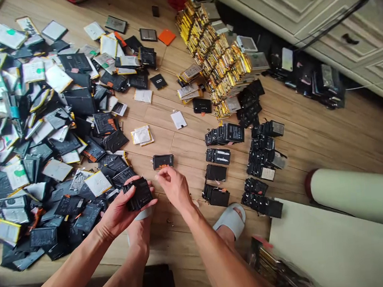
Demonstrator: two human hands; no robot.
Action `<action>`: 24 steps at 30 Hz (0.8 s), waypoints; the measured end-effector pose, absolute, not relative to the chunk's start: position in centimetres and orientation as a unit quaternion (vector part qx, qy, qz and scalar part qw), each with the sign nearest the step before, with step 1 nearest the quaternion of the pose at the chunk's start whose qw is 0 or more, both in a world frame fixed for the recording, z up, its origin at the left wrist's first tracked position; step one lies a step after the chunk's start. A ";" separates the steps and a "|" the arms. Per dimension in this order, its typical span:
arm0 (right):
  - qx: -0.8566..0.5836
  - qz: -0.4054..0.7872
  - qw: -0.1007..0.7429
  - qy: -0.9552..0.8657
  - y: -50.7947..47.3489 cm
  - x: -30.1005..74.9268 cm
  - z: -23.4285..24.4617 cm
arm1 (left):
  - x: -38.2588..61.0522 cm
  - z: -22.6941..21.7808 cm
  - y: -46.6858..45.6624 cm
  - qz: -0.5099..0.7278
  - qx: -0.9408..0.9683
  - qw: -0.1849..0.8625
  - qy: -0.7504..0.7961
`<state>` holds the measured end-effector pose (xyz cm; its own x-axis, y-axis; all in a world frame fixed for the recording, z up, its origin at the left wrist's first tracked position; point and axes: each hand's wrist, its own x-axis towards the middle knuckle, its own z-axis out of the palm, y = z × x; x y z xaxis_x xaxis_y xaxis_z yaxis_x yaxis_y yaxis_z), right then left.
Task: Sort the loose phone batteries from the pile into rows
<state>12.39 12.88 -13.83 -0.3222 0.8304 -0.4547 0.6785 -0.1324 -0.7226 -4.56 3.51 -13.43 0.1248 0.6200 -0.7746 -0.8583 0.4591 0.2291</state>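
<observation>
A stack of black phone batteries point(139, 195) rests in my left hand point(120, 210), whose fingers and thumb are wrapped round its sides. My right hand point(174, 183) hovers to the right of that stack with thumb and fingers pinched together, and nothing shows between them. Just beyond its fingertips, a small group of black batteries with an orange strip point(162, 161) sits on the wooden floor. To the left spreads a large loose heap of black and silver batteries point(78, 102), its near edge close to my left hand.
Rows of sorted black batteries point(216, 173) stand right of my hands, with another column point(262, 156) beyond. Long yellow-edged rows point(218, 57) run toward a drawer cabinet point(319, 10). My slippered foot point(230, 222) is beside the sorted rows. A pale green roll point(353, 194) lies at right.
</observation>
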 end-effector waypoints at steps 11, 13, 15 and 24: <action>-0.615 0.587 0.097 -0.517 6.2 12.7 -12.9 | -2.1 -14.0 3.9 0.493 -0.074 0.727 0.472; -0.577 0.667 0.149 -0.447 6.7 14.0 -13.1 | -2.3 -14.0 3.6 0.486 -0.079 0.734 0.468; -0.523 0.739 0.202 -0.373 7.0 15.3 -13.0 | -2.4 -13.9 3.6 0.479 -0.087 0.743 0.458; -0.632 0.577 0.131 -0.500 6.0 15.4 -12.6 | -0.4 -13.9 4.7 0.477 -0.097 0.762 0.428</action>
